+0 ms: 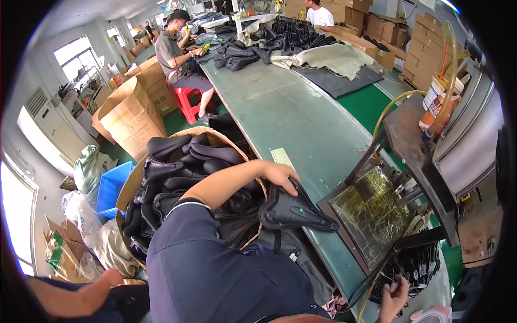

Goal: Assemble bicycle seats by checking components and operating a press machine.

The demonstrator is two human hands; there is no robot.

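A black saddle-shaped piece (295, 211) lies at the near edge of the long green table (269, 110), its wide end jutting past the edge toward a carton and its narrow end pointing at a framed plate (371, 215) with a crinkled yellowish surface. The left hand (280, 175) grips the wide end from above, fingers bent over its rim. The right hand (396, 297), lower down, is at a bundle of thin black pieces (417, 269), fingers partly curled; I cannot tell whether it pinches one. Left of the table, the round-edged carton (131, 189) is heaped with black padded saddles (177, 167), a blue crate (112, 185) just beside it. Farther up, a co-worker (175, 54) sits on a red stool (186, 105), near a pile of black pieces (293, 35) and pale cloth (334, 58).
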